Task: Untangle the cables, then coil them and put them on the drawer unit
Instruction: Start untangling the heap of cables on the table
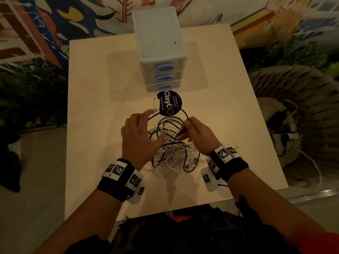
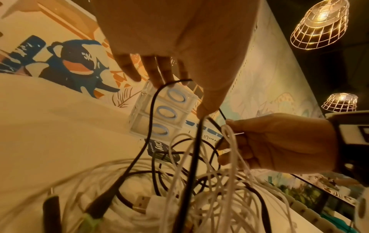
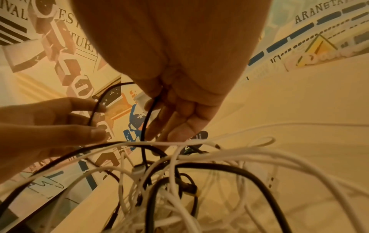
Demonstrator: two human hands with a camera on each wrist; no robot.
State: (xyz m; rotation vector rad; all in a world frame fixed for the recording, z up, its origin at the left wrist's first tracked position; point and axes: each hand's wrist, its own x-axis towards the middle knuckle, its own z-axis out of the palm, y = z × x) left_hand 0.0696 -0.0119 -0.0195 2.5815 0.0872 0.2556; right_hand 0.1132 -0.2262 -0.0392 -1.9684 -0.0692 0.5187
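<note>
Bare forearms, black wristbands (image 1: 121, 182) carrying white blocks with black-and-white square markers, red sleeve (image 1: 319, 241) edge at right

A: Cables, first lot?

B: Black cables (image 1: 169, 123) and white cables (image 1: 174, 158), thin, tangled in one loose heap on the table (image 1: 91, 125), near its front edge. Black loops rise out of the heap on its far side; one arcs across a round dark sticker (image 1: 169, 102). A USB plug (image 2: 140, 203) lies in the pile.

A: Uncoiled?

B: All uncoiled, strands crossing each other.

A: Drawer unit?

B: Drawer unit (image 1: 159, 43), pale plastic, three stacked drawers, each with an oval blue-rimmed handle. Upright at the table's far middle, drawers closed, top bare, well apart from the heap.
</note>
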